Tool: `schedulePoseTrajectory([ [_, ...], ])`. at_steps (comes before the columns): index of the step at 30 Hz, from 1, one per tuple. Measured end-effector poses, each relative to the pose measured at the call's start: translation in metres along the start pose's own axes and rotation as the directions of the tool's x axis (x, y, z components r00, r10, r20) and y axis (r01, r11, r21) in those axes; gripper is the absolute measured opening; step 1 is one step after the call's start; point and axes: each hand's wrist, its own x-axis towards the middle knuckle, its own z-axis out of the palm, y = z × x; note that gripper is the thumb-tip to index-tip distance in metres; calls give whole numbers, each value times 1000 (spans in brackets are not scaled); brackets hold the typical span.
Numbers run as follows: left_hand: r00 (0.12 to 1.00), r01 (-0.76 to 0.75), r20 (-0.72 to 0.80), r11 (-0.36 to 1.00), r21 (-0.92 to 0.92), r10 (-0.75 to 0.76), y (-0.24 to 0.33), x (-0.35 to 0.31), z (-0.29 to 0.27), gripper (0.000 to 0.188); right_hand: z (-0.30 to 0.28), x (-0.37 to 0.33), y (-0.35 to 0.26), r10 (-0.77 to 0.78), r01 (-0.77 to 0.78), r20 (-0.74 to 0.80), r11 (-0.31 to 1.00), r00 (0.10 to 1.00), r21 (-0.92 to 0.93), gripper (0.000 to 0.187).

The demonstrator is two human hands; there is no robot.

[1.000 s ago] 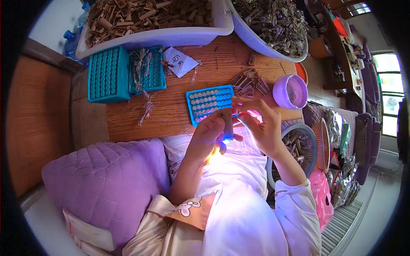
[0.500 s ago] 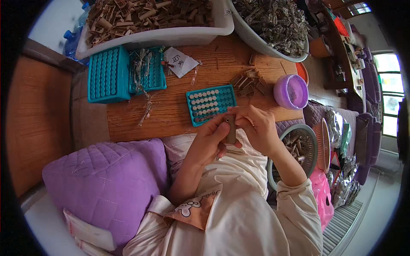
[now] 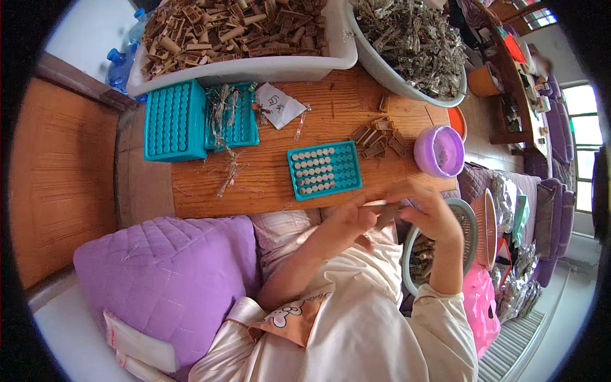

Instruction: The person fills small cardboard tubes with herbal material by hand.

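While the left forearm slanted up and rightward, the left hand held a small brownish piece between thumb and fingers, just in front of the wooden table. The right forearm rose nearly upright, and the right hand bent inward at the wrist, its fingers arched by the piece's right end; blur hid whether they pinched it. Just beyond the hands, a teal tray held pale round discs in its left half. To the right, a grey basket contained brownish parts, and a purple bowl stood on the table. Farther back, a white tub was heaped with brown pieces, and a round tub with clear, shiny ones.
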Motion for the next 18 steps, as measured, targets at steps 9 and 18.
schedulePoseTrajectory([
  [9, 699, -230, -359, 670, 706, 618, 93, 13, -28, 25, -77, -151, 32, 727, -735, -136, 634, 673, -243, 17],
  [18, 724, 620, -382, -298, 726, 575, 242, 193, -118, 22, -91, -40, 39, 304, -448, -339, 720, 890, -530, 13],
])
